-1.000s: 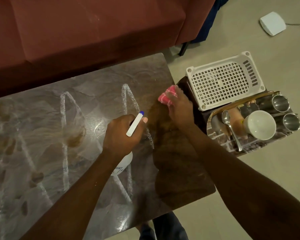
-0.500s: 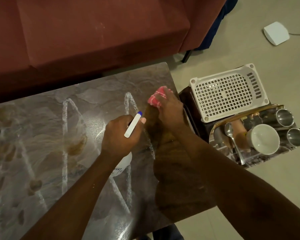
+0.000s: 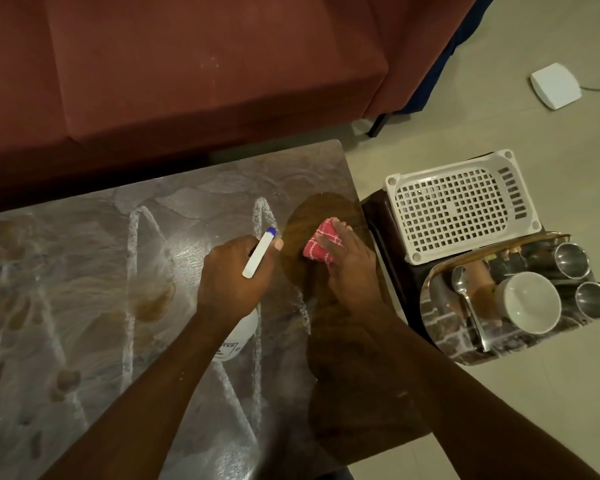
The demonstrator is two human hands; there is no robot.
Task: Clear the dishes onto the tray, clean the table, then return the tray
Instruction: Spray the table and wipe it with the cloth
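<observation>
My right hand (image 3: pixel 349 268) presses a red checked cloth (image 3: pixel 321 244) flat on the right end of the glossy table (image 3: pixel 84 271), inside a dark wiped patch. My left hand (image 3: pixel 236 278) grips a white spray bottle (image 3: pixel 238 336) with a blue-tipped nozzle just left of the cloth. White foam streaks cross the tabletop. To the right, a shiny tray (image 3: pixel 444 323) holds a white cup (image 3: pixel 529 303), a spoon (image 3: pixel 466 299) and two steel tumblers (image 3: pixel 572 259).
A white perforated basket (image 3: pixel 461 202) lies upside down on a dark stool beside the tray. A red sofa (image 3: pixel 187 71) runs along the table's far edge. A small white device (image 3: pixel 555 84) with a cable sits on the tiled floor.
My right hand slid the cloth leftward from the table's right edge onto the tabletop, and the dark wiped patch grew. The left hand kept hold of the bottle.
</observation>
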